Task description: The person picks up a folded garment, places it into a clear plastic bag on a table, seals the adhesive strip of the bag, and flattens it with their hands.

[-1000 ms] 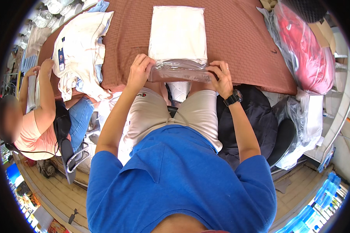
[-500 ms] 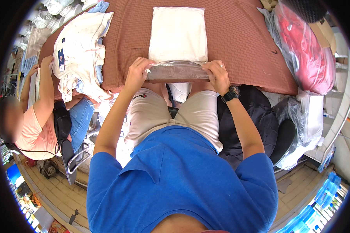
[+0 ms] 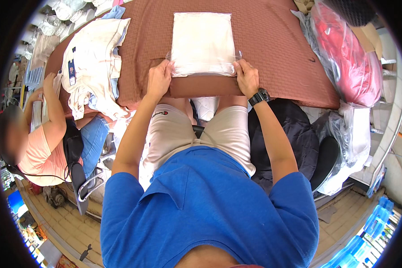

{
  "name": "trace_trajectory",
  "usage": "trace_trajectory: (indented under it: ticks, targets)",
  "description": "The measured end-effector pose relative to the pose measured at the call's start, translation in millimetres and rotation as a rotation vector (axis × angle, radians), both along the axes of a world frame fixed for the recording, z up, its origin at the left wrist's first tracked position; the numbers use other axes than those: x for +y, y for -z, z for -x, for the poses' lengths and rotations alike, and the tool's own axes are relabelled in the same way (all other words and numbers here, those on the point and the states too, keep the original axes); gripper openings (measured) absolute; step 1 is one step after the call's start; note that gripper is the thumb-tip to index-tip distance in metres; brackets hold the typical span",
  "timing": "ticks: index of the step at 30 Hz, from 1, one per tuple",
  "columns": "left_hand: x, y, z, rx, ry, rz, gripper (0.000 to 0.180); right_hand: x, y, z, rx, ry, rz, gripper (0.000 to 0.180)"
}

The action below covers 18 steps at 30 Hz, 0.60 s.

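A folded white garment in a clear plastic bag (image 3: 203,41) lies flat on the brown woven table cover (image 3: 272,40) in front of me. My left hand (image 3: 158,80) pinches the bag's near left corner. My right hand (image 3: 246,77), with a black watch on its wrist, pinches the near right corner. The bag's open flap is folded over along the near edge between my hands.
A heap of white garments (image 3: 94,62) lies on the table's left. A big clear bag of red clothes (image 3: 353,58) sits at the right. Another person in a pink top (image 3: 35,143) sits at my left. Dark bags (image 3: 295,134) lie by my right leg.
The bag's loose near end, which hung over the table edge, has been folded up and over. Both hands moved forward onto the table with it.
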<state>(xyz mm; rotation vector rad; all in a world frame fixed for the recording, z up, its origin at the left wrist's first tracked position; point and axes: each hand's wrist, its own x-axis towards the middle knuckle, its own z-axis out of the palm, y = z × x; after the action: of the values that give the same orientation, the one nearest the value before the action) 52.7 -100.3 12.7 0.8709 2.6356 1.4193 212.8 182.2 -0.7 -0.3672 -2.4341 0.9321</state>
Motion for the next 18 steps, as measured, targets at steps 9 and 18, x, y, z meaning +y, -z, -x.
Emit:
trace_trajectory:
  ticks: [9, 18]
  targets:
    - [12, -5, 0, 0.019, -0.119, 0.171, 0.034, -7, -6, 11, -0.123, 0.171, -0.067, 0.030]
    - [16, -11, -2, 0.054, -0.293, 0.326, 0.038, -17, -21, 18, -0.265, 0.353, 0.022, 0.021]
